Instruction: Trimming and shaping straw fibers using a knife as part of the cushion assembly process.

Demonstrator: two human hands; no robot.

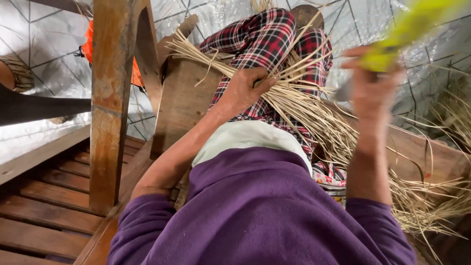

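A bundle of pale straw strips (299, 105) is gripped in the closed left hand (243, 91), over the plaid-trousered lap (267, 41); strands fan past the grip toward the right and down to a loose pile (427, 196). The right hand (370, 93) is raised and closed around a yellow-green handled tool (407, 32), blurred; its blade is hard to make out. An orange package-like object (88, 44) left of the grip is mostly hidden behind a wooden post (110, 103). The tool's top is cut off.

dry straw bundle (299, 105), worn wooden post (110, 98)
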